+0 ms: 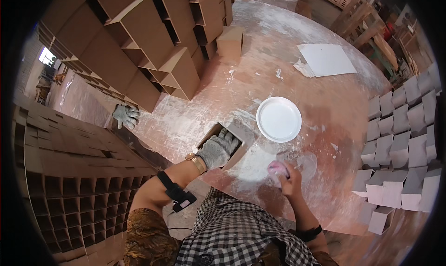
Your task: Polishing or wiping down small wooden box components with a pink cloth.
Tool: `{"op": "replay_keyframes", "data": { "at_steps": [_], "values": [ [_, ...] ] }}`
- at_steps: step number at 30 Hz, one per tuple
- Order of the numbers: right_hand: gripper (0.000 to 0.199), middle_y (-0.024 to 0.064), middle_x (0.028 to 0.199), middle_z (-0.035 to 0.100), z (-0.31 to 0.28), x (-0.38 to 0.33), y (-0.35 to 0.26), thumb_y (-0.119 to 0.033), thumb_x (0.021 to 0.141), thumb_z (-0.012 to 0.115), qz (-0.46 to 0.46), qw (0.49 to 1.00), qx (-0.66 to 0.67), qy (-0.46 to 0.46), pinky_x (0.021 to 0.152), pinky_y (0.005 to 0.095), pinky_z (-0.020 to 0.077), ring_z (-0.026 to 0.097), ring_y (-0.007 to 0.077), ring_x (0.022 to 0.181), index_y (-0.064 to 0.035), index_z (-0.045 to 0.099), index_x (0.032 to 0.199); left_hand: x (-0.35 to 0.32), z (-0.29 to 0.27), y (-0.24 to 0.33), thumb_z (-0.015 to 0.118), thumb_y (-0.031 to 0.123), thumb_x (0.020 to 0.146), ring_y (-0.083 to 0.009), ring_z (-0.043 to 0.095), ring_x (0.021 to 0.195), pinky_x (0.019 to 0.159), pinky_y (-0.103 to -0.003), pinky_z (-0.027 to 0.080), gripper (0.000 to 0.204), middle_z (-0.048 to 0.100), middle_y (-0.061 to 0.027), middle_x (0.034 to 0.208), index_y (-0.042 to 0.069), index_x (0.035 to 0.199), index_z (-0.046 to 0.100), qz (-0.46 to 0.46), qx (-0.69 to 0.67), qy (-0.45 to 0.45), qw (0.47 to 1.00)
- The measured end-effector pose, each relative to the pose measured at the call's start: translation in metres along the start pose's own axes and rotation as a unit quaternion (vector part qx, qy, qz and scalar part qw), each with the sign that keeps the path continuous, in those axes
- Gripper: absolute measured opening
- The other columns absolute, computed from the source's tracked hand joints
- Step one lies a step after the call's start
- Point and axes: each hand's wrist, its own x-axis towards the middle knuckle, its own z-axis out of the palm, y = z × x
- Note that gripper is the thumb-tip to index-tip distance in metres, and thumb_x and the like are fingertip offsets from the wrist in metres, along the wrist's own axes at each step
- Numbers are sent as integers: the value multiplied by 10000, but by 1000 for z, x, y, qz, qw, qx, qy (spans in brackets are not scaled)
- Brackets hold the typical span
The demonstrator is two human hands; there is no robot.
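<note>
My left hand (pixel 216 150), in a grey knit glove, is inside an open-ended cardboard box (pixel 237 155) on the table and grips it from within. Its fingertips are partly hidden by the box walls. The box's right side has a pale grey face. My bare right hand (pixel 290 180) closes around a soft pink-and-white wad (pixel 277 168), like a sponge or cloth, over a white-smeared patch of table just right of the box. Beyond both hands stands a round white plate or shallow tub (pixel 278 119).
Brown cardboard boxes (pixel 139 31) are stacked high at the far left, and more fill the near left (pixel 79 187). Grey-white boxes (pixel 402 147) stand in rows at right. A white sheet (pixel 327 60) lies at the back. A grey glove (pixel 125 116) rests at the table's left edge (pixel 153 131).
</note>
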Motion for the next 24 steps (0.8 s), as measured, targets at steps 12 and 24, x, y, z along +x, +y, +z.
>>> {"op": "replay_keyframes", "data": {
  "at_steps": [12,24],
  "values": [
    [406,190,1056,575,34,121,-42,-42,710,619,-147,964,-222,5,826,432,430,541,361,975,-27,582,1113,64,45,13,441,297,857,-415,420,1217,994,-489,363,462,423,-248,1330,76,1261,473,-153,-198,-128,960],
    [422,168,1018,572,43,58,-56,-51,683,570,-185,942,-260,-102,765,454,403,541,333,934,-43,578,1104,51,46,14,526,320,822,-412,399,1231,1040,-425,325,587,418,-249,1335,97,1347,391,-126,-176,-81,973]
  ]
}}
